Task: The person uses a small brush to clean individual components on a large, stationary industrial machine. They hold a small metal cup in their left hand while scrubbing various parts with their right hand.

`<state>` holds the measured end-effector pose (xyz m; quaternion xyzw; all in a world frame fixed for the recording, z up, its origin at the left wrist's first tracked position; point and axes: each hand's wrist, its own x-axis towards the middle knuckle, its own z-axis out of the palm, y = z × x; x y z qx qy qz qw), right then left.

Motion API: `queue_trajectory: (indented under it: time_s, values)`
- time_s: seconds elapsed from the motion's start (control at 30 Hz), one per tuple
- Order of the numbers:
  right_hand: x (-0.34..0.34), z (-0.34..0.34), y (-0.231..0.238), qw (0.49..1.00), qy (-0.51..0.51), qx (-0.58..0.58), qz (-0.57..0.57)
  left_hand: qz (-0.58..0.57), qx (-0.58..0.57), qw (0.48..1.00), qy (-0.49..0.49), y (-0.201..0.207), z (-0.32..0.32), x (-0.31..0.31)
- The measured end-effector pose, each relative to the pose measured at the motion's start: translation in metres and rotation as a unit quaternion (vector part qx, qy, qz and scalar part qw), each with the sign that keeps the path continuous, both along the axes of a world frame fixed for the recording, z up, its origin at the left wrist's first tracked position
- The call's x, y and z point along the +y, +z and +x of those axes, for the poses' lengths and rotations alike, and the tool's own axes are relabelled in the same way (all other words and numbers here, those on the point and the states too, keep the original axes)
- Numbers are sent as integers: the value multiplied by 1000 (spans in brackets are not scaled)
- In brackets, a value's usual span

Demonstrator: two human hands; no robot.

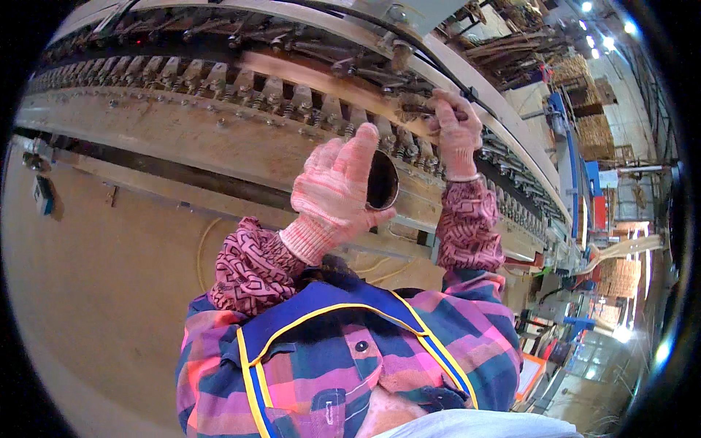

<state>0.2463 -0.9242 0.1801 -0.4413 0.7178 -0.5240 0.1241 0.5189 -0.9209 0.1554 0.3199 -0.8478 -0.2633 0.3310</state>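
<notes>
My left hand [332, 179], in a pinkish knit glove, is wrapped around a round cup [382, 182] with a dark inside, held tilted in front of the machine. Its contents cannot be made out. Farther right and higher, my gloved right hand [458, 130] is closed on a small brush [413, 108] with a brown, bristly head. The brush is over the long machine's row of spring-loaded metal fingers [303, 101], near a pale reddish wooden strip [328, 84] lying behind them. Whether the bristles touch the machine is hard to tell.
The machine's dusty front beam [182, 128] runs across in front of me. A black cable [431, 55] follows its upper frame. A small dark device [44, 196] is at the far left, above the brown floor [109, 292]. Stacked bundles [573, 69] stand at the right.
</notes>
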Motion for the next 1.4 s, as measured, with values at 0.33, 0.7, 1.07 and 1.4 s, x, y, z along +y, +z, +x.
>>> queue_trajectory:
  time_s: [0.33, 0.7, 1.07, 1.4]
  values:
    - [-42, 50, -4, 992, 64, -96, -44, -30, 53, 998, 31, -12, 8, 1]
    - [-55, 122, -49, 977, -17, -90, -192, 95, 249, 963, 33, -21, 94, -55]
    - [-41, 255, 65, 938, 175, -185, -234, 38, 107, 994, -9, -8, 197, -164]
    - [-94, 334, 65, 942, 203, 45, 264, -66, 182, 975, -110, -3, 187, -170]
